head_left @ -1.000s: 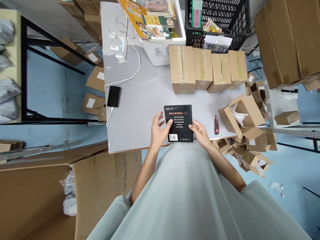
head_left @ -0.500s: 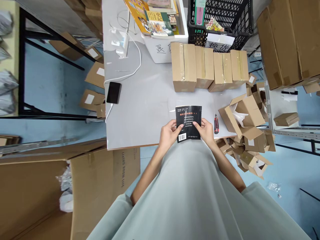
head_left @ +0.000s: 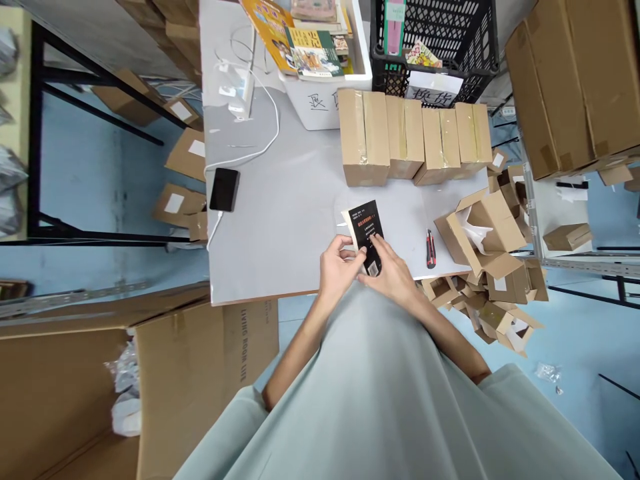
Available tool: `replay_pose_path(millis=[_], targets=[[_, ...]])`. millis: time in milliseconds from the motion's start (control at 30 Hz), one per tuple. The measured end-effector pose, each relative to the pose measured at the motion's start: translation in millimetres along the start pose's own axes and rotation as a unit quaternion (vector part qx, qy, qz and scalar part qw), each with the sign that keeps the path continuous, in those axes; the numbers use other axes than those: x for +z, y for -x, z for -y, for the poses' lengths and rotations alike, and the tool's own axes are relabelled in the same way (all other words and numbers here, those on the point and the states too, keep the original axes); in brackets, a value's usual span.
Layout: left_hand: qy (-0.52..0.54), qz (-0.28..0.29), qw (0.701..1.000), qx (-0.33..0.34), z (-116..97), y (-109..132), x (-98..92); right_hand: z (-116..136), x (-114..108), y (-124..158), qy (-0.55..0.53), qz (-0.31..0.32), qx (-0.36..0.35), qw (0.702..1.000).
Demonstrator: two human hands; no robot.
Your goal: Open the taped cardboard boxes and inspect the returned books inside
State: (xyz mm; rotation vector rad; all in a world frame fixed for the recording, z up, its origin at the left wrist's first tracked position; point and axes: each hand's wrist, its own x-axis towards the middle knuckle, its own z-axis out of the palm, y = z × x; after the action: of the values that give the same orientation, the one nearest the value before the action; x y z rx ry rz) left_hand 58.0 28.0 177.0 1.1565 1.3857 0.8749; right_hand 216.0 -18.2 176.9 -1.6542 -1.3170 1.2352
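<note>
A black book (head_left: 365,225) with orange and white print on its back cover is held over the near edge of the grey table (head_left: 280,220), tilted up on its spine side so its page edges show at the left. My left hand (head_left: 339,265) grips its lower left part with curled fingers. My right hand (head_left: 389,273) lies over the lower right of the cover, fingers pressed on it. A red and black utility knife (head_left: 431,248) lies on the table just right of my right hand.
A row of taped cardboard boxes (head_left: 410,137) stands behind the book. A black phone (head_left: 224,189) on a white cable lies at the left. A white bin of books (head_left: 320,60) and a black crate (head_left: 435,40) stand at the back. Open small cartons (head_left: 490,253) pile up at the right; large cartons (head_left: 200,360) at lower left.
The book has been turned from lying flat, cover facing up, to tilted on edge and looks narrower. My right hand has slid across onto the cover; both hands have come closer together.
</note>
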Motion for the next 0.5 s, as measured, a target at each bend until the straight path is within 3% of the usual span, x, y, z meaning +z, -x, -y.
replay_pose_path(millis=[100,200,300,400,500], targets=[[-0.016,0.02,1.0,0.007,-2.5,1.8,5.5,0.5,8.0,-4.0,-0.022,-0.028,0.006,0.999],[-0.001,0.047,0.998,0.045,0.3,-5.8,0.4,-3.9,0.0,-16.8,-0.133,-0.026,0.04,0.99],[-0.015,-0.005,0.997,0.076,12.1,-21.6,-18.4,-7.9,-12.9,-26.4,-0.279,-0.003,0.109,0.954],[0.003,-0.034,0.999,0.027,28.0,-35.9,-39.6,-9.4,-18.4,-27.3,-0.351,-0.009,0.148,0.925],[0.075,0.045,0.994,-0.065,38.7,-42.6,-48.1,-8.3,-15.9,-27.9,-0.366,-0.017,0.151,0.918]])
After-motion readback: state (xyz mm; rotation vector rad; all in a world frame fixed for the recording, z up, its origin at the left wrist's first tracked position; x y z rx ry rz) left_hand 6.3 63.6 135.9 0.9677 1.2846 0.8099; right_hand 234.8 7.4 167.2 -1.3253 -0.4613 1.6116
